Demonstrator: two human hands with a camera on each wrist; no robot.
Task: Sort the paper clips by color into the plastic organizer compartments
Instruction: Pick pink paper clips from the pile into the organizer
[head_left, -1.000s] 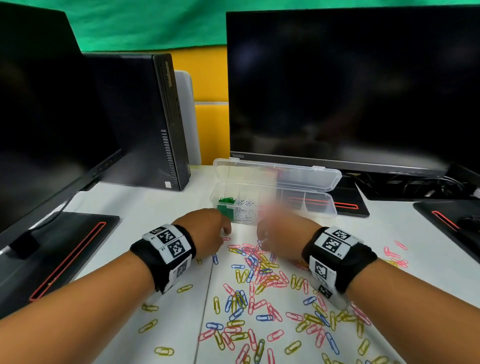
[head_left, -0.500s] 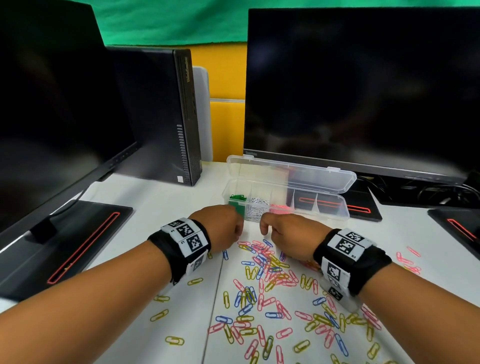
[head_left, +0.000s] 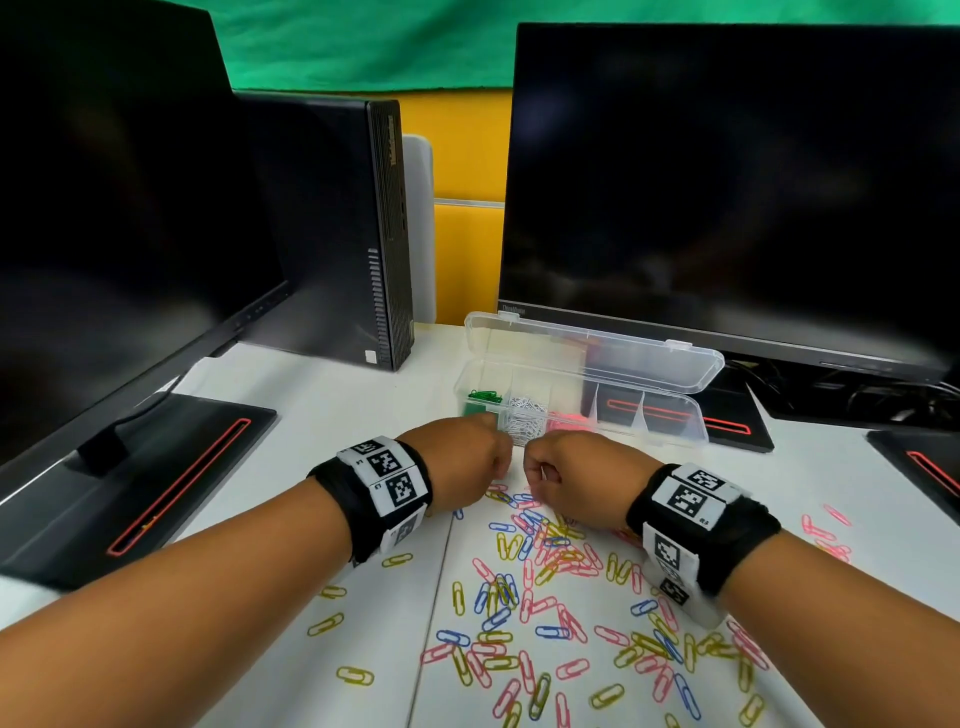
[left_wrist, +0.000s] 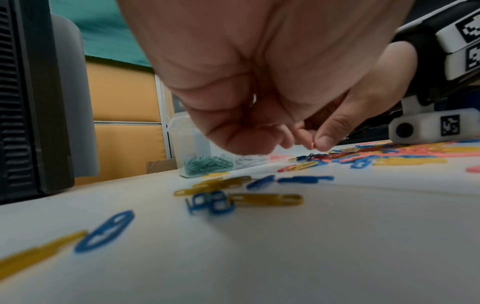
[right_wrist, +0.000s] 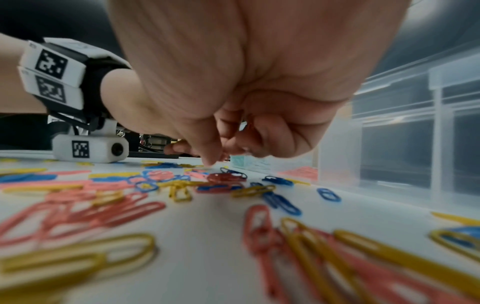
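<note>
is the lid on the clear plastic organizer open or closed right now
Open. In the head view the organizer's lid is swung back behind the compartments, whose tops are uncovered, with green, white and pink clips showing inside.

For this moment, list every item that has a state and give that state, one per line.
plastic organizer: lid open, tilted back.
green clips: in the leftmost compartment.
white clips: in the second compartment.
pink clips in box: in the third compartment.
loose clips: scattered unsorted on the table.
left hand: fingers curled, contents unclear.
right hand: curled, pinching at the pile.
monitors: screens dark.
</note>
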